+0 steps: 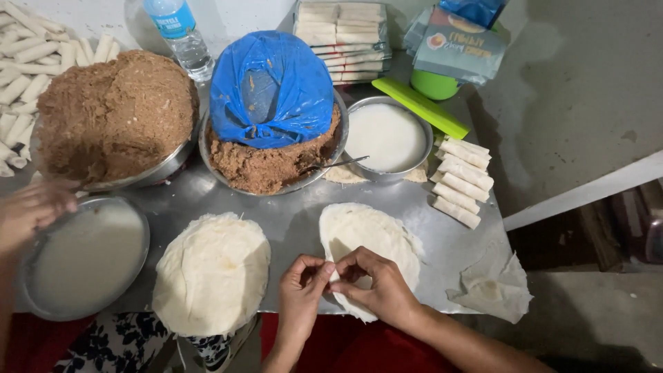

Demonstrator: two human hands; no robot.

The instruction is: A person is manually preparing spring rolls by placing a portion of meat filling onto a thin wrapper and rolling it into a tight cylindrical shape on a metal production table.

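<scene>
Both hands meet at the near edge of the metal surface (290, 221). Left hand (302, 290) and right hand (378, 284) have fingers pinched together on the near edge of a thin round wrapper (369, 238), which lies flat just in front of the person. Fingertips of the two hands touch each other; the wrapper edge is lifted slightly between them.

Left of this wrapper: a stack of round wrappers (211, 273), close but apart from it. Far left: a shallow metal dish of pale liquid (86, 257); another person's hand (31, 207) rests at its rim.

Behind: a large bowl heaped with brown filling (116, 114); a second bowl of filling (273, 166) partly covered by a blue plastic bag (271, 90), a spoon handle (335, 164) sticking out; a smaller bowl of white liquid (387, 137).

Right: a row of finished rolls (461, 181). More rolls piled at far left (27, 55). A loose crumpled wrapper (494, 287) lies at the right corner. Water bottle (181, 34) and green strip (420, 107) at the back.
</scene>
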